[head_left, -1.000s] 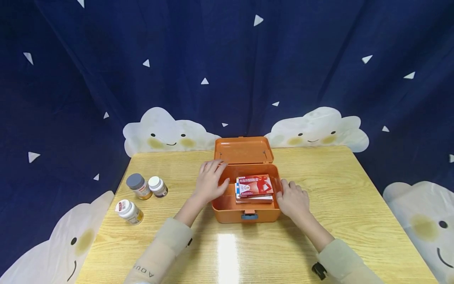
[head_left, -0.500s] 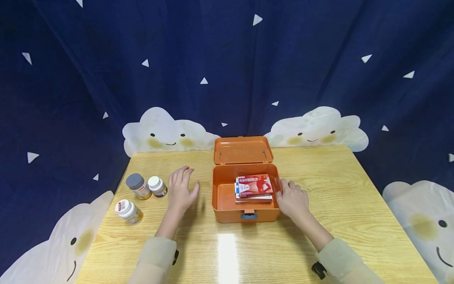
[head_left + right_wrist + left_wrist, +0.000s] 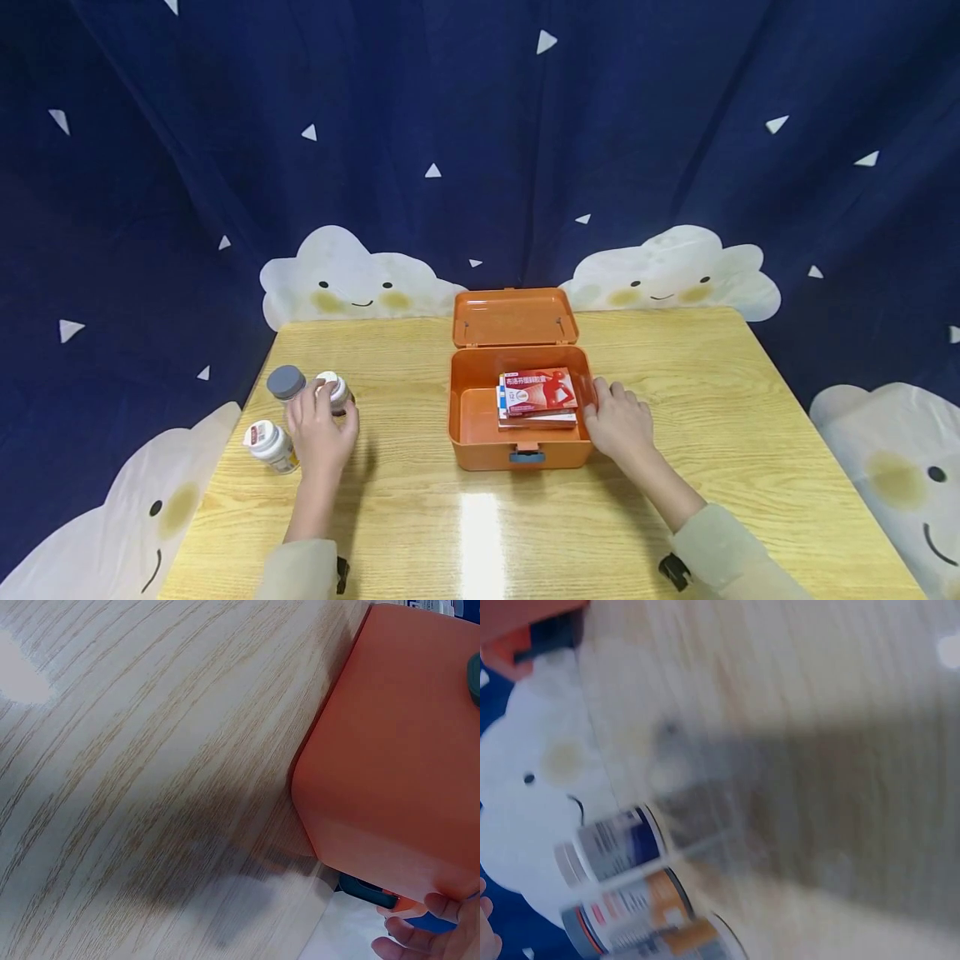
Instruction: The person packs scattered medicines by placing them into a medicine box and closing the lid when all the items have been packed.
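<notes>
In the head view my left hand [image 3: 322, 432] is over the pill bottles at the left, fingers spread. It partly covers the grey-capped bottle [image 3: 286, 382] and the small white-capped bottle [image 3: 333, 386]; contact is not visible. A white bottle [image 3: 270, 446] with a label on its cap stands left of the hand. In the left wrist view only fingertips [image 3: 486, 930] show, apart from the bottles. My right hand [image 3: 621, 423] grips the right side wall of the orange box [image 3: 480, 457], whose lid is raised. Inside lie a red medicine box [image 3: 540, 392] and others under it.
The box's lid [image 3: 516, 318] leans back behind it, and a blue-grey latch [image 3: 527, 457] sits on its front. All stands on a wood-grain table [image 3: 420, 533], backed by a dark blue curtain [image 3: 480, 125] with printed clouds.
My left hand has moved left from the orange box's left rim, across the table, to the pill bottles. The right hand stays at the box's right side. The medicine boxes have not moved.
</notes>
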Motion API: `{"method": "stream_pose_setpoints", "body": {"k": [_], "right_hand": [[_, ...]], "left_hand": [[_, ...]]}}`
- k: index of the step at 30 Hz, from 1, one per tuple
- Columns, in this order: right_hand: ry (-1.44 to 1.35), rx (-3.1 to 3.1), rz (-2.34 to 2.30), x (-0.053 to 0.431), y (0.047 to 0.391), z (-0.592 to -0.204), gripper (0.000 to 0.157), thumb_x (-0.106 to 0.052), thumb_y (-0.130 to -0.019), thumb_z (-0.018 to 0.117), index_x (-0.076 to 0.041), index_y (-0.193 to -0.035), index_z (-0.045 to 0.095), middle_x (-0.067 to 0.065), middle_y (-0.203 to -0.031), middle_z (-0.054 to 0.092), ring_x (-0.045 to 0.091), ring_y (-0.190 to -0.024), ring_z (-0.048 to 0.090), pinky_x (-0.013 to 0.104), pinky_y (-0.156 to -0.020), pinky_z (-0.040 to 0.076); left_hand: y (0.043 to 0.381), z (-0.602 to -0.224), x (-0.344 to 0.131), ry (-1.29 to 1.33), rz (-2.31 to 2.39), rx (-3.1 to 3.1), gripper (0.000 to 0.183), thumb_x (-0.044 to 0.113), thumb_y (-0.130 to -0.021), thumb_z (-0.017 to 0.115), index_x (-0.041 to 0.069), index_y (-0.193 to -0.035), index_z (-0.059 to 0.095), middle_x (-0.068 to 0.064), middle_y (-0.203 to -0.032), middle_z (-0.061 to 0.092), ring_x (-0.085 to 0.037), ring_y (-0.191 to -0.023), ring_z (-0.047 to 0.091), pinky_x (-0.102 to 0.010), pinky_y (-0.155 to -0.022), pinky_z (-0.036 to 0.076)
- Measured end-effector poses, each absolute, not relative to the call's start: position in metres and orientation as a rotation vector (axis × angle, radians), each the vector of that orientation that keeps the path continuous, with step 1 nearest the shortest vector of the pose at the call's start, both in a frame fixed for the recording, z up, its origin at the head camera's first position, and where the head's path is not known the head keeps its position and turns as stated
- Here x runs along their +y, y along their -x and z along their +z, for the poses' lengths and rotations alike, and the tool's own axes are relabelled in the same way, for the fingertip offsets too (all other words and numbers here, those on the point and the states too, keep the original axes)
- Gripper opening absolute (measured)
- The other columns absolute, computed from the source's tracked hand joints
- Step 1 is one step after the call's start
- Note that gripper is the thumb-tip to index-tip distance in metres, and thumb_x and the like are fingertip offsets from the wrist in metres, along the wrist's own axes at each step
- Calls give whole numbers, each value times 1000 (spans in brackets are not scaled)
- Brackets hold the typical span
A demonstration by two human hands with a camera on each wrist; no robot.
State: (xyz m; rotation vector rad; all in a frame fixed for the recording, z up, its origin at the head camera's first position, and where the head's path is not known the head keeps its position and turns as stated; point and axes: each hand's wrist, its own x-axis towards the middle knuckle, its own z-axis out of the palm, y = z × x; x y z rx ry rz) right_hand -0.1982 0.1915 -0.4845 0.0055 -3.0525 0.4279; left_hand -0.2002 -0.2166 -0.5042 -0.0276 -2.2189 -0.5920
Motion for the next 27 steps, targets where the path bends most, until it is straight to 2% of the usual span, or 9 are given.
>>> {"method": "stream_pose_setpoints", "body": {"k": [3,9,16,20,27], "right_hand": [[-4,-3056,428,192,198,-485,39,-25,-88,42,-4,-121,45,19,-100,52,37,-89,51,53,-74,39],[-9,-3057,428,192,198,-485,39,-25,-88,41,-4,-120,45,19,-100,52,38,-89,52,52,-73,39],[-8,-3057,424,192,198,-486,39,-25,-88,41,-4,-121,45,19,-100,52,37,-89,52,52,-72,39],[-13,-3054,423,192,198,-486,38,-25,-88,42,-4,-120,45,19,-99,52,38,-89,52,52,-71,39],[-6,-3052,426,193,199,-487,39,-25,-88,42,-4,-120,45,19,-100,53,38,-89,52,53,-72,40]], "left_hand": [[194,-507,-231,-60,-594,-2210,34,12,-71,60,-7,-100,58,-22,-110,52,-42,-104,42,-56,-98,21],[185,-513,-254,-231,-557,-2206,38,11,-72,58,-10,-103,55,-25,-111,50,-43,-105,40,-55,-98,19],[172,-518,-273,-471,-636,-2322,44,10,-73,59,-5,-114,52,-25,-124,42,-42,-117,32,-54,-100,13],[166,-521,-279,-543,-654,-2361,46,10,-73,57,-4,-117,51,-27,-128,39,-43,-118,30,-56,-99,14],[164,-524,-283,-557,-668,-2391,46,12,-78,55,-3,-121,48,-28,-125,40,-45,-115,32,-57,-96,17]]}}
